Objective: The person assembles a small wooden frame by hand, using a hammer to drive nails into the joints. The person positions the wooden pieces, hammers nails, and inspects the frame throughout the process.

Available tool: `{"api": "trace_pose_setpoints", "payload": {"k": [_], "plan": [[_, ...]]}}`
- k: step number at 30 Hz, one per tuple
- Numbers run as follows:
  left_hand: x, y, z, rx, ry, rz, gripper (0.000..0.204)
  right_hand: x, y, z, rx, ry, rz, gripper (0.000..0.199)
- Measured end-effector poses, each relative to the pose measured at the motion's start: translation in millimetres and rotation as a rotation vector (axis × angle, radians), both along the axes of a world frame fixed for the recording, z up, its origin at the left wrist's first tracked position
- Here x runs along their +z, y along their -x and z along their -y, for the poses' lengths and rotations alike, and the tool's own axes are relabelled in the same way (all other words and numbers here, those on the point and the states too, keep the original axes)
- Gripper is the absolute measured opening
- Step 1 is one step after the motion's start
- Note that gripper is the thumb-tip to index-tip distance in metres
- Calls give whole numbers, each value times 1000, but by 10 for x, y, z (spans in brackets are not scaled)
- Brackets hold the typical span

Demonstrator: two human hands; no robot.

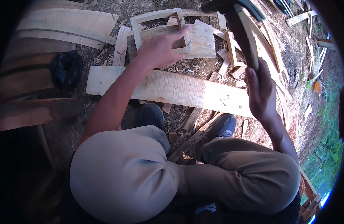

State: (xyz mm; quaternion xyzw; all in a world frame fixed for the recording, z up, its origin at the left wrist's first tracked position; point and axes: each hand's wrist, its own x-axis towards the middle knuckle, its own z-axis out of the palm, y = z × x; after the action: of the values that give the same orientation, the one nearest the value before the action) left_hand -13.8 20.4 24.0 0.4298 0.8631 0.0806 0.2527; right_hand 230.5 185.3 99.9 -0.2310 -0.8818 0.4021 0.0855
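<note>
My left hand (pixel 159 50) lies over the near side of a small wooden frame (pixel 135 31). Its index finger stretches to the frame's right piece and its thumb reaches the near corner, steadying it. A nail (pixel 190 42) sticks up close to that corner. Under the frame is a flat wooden board (pixel 205 39). Raised at the right, my right hand (pixel 262 87) is closed around the handle of a hammer (pixel 245 37), whose head is up at the top edge, above and right of the frame.
A long pale plank (pixel 172 89) lies across the ground before my shoes. Curved boards (pixel 67 24) and a black plastic bag (pixel 66 69) are at the left. Wood strips, offcuts and shavings cover the ground; another small frame (pixel 231 50) lies right of the board. Green plants (pixel 325 149) grow at far right.
</note>
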Motion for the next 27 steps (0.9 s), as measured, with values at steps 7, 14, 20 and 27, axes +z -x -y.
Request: {"api": "trace_pose_setpoints", "payload": {"k": [7, 14, 20, 27], "plan": [[18, -40, -51, 43, -26, 79, 84, -285, -79, 6, 170, -82, 71, 29], [21, -23, -83, 7, 25, 75, 92, -320, -131, 16, 108, -51, 59, 34], [31, -3, -17, 44, 6, 43, 91, 56, 22, -26, 78, -12, -18, 27], [34, -41, -75, 25, 27, 72, 91, -296, -58, -115, 25, 148, 262, 32]]}}
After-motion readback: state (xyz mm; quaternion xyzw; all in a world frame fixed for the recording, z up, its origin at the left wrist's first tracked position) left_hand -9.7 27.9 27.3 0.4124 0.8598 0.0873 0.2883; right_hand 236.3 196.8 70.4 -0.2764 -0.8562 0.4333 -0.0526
